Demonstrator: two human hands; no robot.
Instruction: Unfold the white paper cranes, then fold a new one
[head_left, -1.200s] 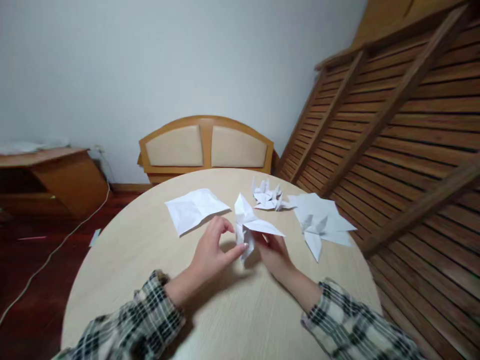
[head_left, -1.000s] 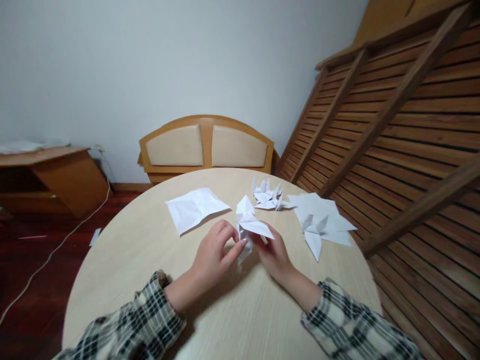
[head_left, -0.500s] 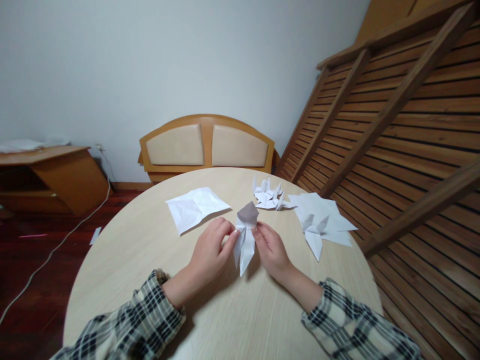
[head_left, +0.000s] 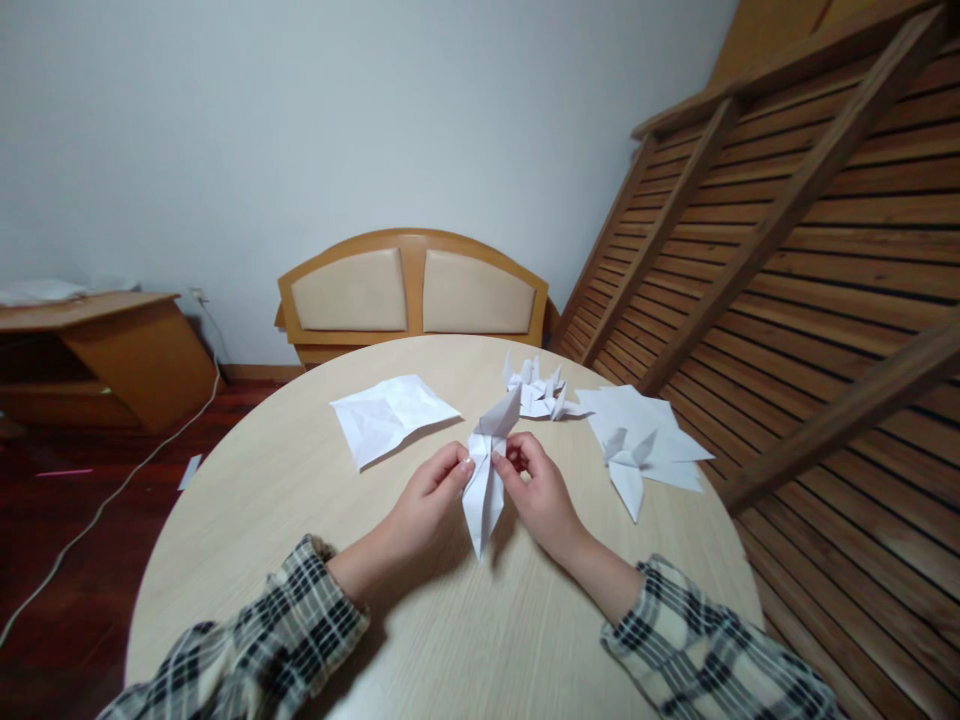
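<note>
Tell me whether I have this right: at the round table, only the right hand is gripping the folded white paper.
Not quite: the head view shows the left hand gripping the folded white paper too, along with the right hand, at the round table.

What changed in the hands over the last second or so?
The origami piece has turned: its flap swung from rightward to up and right, and its long point now faces the wearer. The left hand's thumb moved left to its edge; the right hand's thumb now shows at its right. Both hands stay on it. Unchanged: creased sheet, loose sheets.
</note>
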